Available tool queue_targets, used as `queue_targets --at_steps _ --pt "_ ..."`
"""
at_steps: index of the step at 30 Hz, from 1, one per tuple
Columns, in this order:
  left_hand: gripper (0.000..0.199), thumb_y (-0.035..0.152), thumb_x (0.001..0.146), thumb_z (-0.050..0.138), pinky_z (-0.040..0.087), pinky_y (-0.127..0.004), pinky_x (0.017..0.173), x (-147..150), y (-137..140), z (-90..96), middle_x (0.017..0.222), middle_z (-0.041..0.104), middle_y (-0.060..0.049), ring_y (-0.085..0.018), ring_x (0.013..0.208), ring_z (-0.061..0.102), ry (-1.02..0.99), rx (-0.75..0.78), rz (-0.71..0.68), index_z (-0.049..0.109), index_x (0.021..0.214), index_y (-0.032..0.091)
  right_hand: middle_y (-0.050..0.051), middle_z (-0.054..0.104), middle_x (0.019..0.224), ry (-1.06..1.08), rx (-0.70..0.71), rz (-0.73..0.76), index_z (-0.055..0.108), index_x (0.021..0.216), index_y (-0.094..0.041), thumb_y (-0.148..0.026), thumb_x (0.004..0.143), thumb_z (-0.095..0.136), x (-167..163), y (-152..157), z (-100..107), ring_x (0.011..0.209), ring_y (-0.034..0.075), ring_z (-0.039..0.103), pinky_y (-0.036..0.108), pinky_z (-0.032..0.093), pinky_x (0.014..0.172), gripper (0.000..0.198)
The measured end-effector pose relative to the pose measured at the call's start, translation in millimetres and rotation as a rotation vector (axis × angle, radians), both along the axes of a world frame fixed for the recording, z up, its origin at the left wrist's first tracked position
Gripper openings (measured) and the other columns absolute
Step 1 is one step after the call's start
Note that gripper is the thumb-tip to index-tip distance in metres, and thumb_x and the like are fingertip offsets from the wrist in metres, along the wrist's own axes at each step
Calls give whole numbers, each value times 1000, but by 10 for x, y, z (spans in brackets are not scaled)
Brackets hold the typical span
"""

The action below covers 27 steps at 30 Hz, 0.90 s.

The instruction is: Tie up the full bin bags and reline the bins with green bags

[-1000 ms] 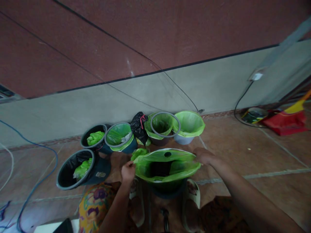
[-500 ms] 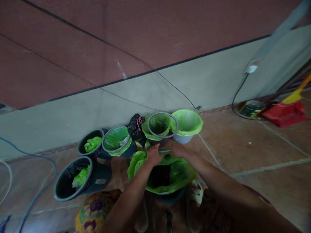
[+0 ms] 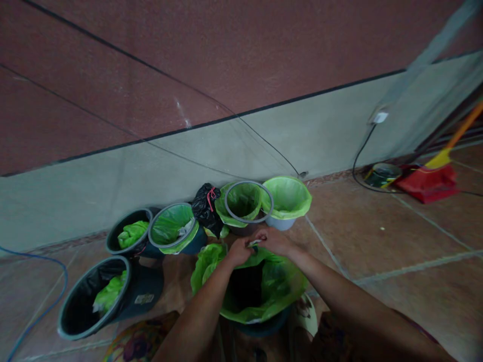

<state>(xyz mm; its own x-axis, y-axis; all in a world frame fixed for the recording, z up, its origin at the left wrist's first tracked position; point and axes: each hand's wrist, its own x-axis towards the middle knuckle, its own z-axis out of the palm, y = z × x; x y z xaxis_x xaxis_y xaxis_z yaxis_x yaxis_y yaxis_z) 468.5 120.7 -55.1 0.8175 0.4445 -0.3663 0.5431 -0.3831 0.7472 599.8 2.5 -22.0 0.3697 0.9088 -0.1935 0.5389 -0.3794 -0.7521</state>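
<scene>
A dark bin [image 3: 260,326] stands on the floor in front of me, lined with a green bin bag [image 3: 281,284] folded out over its rim. At the far side of the rim, my left hand [image 3: 240,251] is closed on the bag's edge. Close beside it, my right hand [image 3: 274,241] is also closed, its fingers pinching the same stretch of edge. A small pale strip shows between the two sets of fingertips; I cannot tell whether it is part of the bag. The inside of the bin is dark.
By the wall stand a green-lined pale bin [image 3: 289,198], another lined bin with a loose grey ring [image 3: 268,197] on it, and a tied black bag [image 3: 207,206]. Several dark bins [image 3: 145,296] are at left. A blue hose [image 3: 45,260] and red dustpan [image 3: 430,183] lie further out.
My hands have come together at the far rim, fingers now pinched where they were more spread. The view has shifted slightly.
</scene>
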Motion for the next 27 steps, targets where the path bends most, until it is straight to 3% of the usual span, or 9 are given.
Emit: queue_targets --at_steps 3,8,12,15,19,22,27 --pt "31 15 64 62 44 -27 66 -6 29 0 75 67 -1 -14 67 58 -70 -173 99 69 94 13 3 75 89 20 72 -20 75 91 -19 -17 77 59 -2 -4 83 81 16 66 26 47 76 21" --pt "17 13 58 59 43 -26 68 -52 17 212 64 63 0 -13 65 56 -215 -502 216 66 74 14 3 73 86 29 212 -54 76 87 -20 -26 82 58 22 -11 242 81 17 64 28 47 76 20" --pt "30 11 54 54 45 -26 68 -108 28 372 68 65 -2 -13 64 57 -332 -808 237 69 81 14 4 70 98 88 312 92 76 85 -21 -31 83 62 23 -43 283 93 18 63 30 48 84 18" --pt "38 13 59 51 46 -27 72 -163 66 436 85 71 -6 -14 73 60 -367 -933 245 71 92 13 6 66 110 33 278 202 77 87 -23 -29 82 63 12 -74 242 103 19 61 32 45 92 15" --pt "39 18 67 61 45 -25 69 -193 77 483 102 71 -9 -16 83 62 -322 -865 255 69 105 11 9 66 105 -154 168 219 75 85 -18 -20 80 64 -66 -60 116 100 20 61 31 45 89 13" --pt "53 9 55 71 43 -22 64 -158 20 496 108 70 -9 -16 86 62 -260 -729 154 68 107 13 9 67 101 -242 99 155 72 84 -16 -15 79 60 -172 -15 33 93 19 63 29 45 82 14" --pt "51 5 51 61 47 -23 60 -105 -106 481 103 69 -9 -14 74 61 -236 -670 119 67 101 11 11 68 96 -325 12 95 65 91 -14 -15 78 55 -292 1 28 88 21 64 27 43 74 16"
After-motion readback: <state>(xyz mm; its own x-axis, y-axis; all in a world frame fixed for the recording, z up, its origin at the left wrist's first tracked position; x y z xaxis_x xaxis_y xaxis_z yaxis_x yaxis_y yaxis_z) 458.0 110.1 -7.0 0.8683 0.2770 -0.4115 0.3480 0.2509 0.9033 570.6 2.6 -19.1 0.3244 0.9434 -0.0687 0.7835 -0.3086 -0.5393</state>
